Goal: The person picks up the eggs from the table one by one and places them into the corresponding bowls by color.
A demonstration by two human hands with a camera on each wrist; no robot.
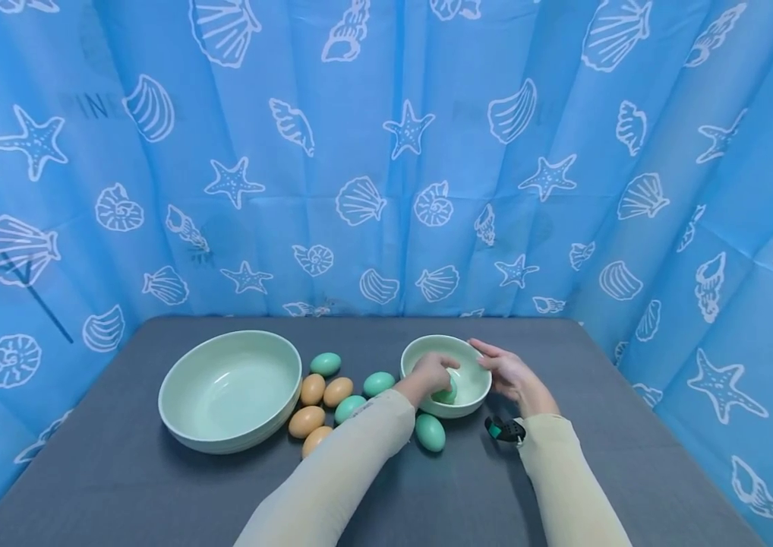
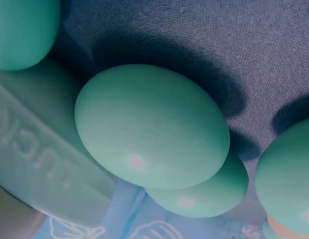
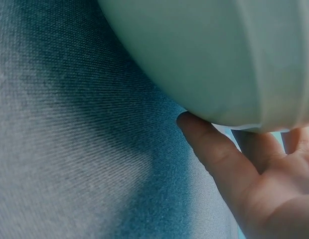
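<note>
My left hand (image 1: 430, 374) reaches into the smaller pale green bowl (image 1: 421, 351), its fingers bent round a green egg (image 1: 446, 393) inside. From the right, my right hand (image 1: 508, 374) touches the bowl's side with fairly straight fingers. The right wrist view shows a fingertip of that hand (image 3: 229, 174) against the lower curve of the bowl (image 3: 194, 64). Just in front of the bowl lies a green egg (image 1: 430, 433). Close below the left wrist are more green eggs (image 2: 152, 127), beside the bowl's lettered outer wall (image 2: 35, 139). The held egg is hidden in the left wrist view.
A larger pale green bowl (image 1: 229, 395) stands on the left of the grey table (image 1: 99, 486). Between the bowls lie several orange eggs (image 1: 307, 422) and green eggs (image 1: 326, 365), partly covered by the left sleeve. A blue shell-patterned curtain (image 1: 373, 167) hangs behind the table.
</note>
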